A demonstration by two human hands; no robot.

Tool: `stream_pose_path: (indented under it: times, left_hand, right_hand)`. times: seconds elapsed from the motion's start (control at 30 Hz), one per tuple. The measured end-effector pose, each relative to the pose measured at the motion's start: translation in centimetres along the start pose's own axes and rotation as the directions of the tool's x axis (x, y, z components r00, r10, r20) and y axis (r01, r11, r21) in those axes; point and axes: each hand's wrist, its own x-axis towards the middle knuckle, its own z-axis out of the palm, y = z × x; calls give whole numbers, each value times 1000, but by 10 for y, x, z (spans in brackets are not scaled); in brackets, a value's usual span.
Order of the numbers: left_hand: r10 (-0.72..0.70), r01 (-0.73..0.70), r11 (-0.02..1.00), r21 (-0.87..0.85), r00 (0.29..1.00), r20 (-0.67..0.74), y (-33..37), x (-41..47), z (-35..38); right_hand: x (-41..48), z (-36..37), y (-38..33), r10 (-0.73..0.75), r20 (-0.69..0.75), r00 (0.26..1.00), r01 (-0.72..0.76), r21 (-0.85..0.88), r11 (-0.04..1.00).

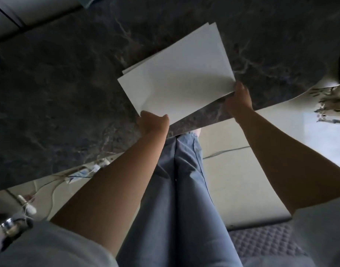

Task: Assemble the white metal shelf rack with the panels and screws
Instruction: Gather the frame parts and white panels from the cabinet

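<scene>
A stack of flat white panels (177, 74) lies on the dark marble table (59, 93), slightly fanned so a second panel's edge shows at the far side. My left hand (152, 122) grips the near left corner of the top panel. My right hand (239, 99) holds the near right corner of the same panel. The panel's near edge reaches the table's front edge. No screws are in view.
I stand at the table's front edge, my legs in blue trousers (180, 189) below. Pale floor tiles (238, 170), cables and a power strip (84, 170) at lower left, a quilted mat (265, 239) at lower right.
</scene>
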Motion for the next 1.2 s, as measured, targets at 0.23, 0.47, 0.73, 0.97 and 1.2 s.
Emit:
stream_pose_path:
  times: [0.23,0.47,0.73,0.97,1.2]
  left_hand:
    - [-51,55,998,-29,991,124,-17,10,2]
    - [-9,8,1000,20,996,93,-34,28,-4]
    - [115,-82,947,-310,989,89,-42,13,-56]
    - [118,-136,944,-302,990,-75,-70,18,-89]
    - [213,-193,975,115,956,-203,-70,17,-67]
  right_hand:
    - [7,4,3,29,-66,997,-28,19,999]
    - [7,-7,8,82,-38,996,-80,50,996]
    - [-14,-16,-3,-21,-54,998,33,241,970]
    - [-24,7,-42,-225,215,950,211,88,974]
    - [-17,19,-41,-238,185,953,235,36,971]
